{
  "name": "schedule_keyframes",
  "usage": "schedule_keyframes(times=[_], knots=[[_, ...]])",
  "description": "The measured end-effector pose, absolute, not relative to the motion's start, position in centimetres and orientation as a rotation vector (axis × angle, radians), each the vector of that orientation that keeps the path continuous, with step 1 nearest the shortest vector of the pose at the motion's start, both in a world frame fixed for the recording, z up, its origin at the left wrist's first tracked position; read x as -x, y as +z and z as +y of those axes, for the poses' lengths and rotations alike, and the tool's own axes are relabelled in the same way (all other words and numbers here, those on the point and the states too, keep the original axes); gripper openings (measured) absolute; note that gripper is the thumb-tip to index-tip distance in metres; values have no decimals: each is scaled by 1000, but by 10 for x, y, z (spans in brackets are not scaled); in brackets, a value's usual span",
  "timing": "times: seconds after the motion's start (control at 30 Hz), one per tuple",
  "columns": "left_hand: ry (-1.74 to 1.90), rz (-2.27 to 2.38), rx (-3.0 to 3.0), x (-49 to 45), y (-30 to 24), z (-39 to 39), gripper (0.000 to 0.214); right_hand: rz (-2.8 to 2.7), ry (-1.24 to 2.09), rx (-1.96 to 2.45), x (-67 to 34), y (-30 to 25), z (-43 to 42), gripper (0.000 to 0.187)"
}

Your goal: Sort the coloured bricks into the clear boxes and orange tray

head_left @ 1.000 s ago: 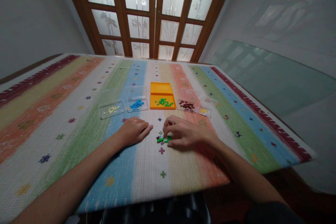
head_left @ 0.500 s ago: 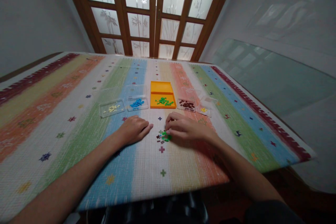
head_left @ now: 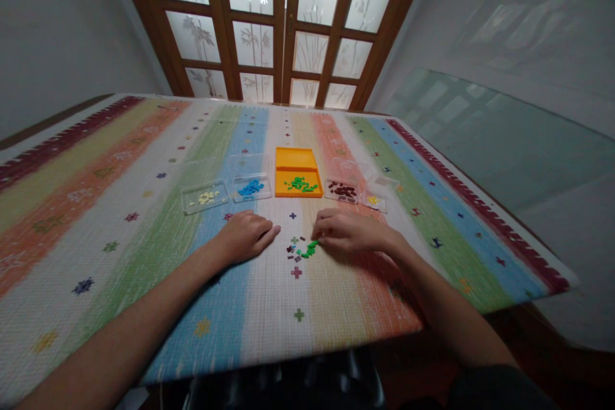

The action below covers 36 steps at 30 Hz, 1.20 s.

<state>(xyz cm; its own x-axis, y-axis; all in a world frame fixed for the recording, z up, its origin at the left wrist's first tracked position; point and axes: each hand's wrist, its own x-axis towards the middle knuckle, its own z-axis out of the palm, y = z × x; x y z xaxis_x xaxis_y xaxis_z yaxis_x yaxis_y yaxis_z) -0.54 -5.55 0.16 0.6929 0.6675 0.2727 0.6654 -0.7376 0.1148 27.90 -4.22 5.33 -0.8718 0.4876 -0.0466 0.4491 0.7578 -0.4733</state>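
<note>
My left hand (head_left: 247, 236) rests on the striped tablecloth, fingers loosely bent and thumb stretched out, with nothing visible in it. To its right lies a small loose pile with several green bricks (head_left: 309, 251) and dark brown bricks (head_left: 294, 258). My right hand (head_left: 350, 230) is at the right side of this pile, its fingers bent together. Its fingertips close on a small green brick (head_left: 315, 243) at the upper end of the green group, though the grip itself is partly hidden behind the fingers.
Beyond the hands stands an open orange box (head_left: 283, 192) with green bricks. Beside it are clear trays: one with cream pieces (head_left: 207, 196), one with blue pieces (head_left: 251, 188), one with brown pieces (head_left: 343, 191), one with yellow pieces (head_left: 373, 200). The tablecloth (head_left: 269, 320) ends in front.
My right hand has shifted slightly right, uncovering more of the loose pile. The green bricks are now spread in a slanting line toward its fingertips. My left hand stays in place.
</note>
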Motion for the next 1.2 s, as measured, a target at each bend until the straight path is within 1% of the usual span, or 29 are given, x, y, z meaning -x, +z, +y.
schedule_keyframes(times=[0.13,0.23,0.3,0.43,0.6,0.67,0.8,1.2], knots=[[404,1161,-2915,5,3,-56,52,-2839,779,790,-276,57,-47,15],[381,1175,-2921,4,4,-56,52,-2848,822,775,-273,56,-48,24],[376,1177,-2918,4,5,-57,52,-2873,839,737,-272,53,-48,25],[374,1180,-2905,5,4,-57,52,-2866,823,677,-270,44,-44,21],[408,1161,-2887,5,3,-56,52,-2806,824,661,-269,35,-42,7],[415,1157,-2890,5,3,-56,53,-2800,824,671,-268,34,-42,4],[400,1159,-2916,5,3,-56,53,-2828,787,739,-267,37,-44,5],[385,1160,-2889,3,5,-57,51,-2888,550,916,-266,33,-49,16]])
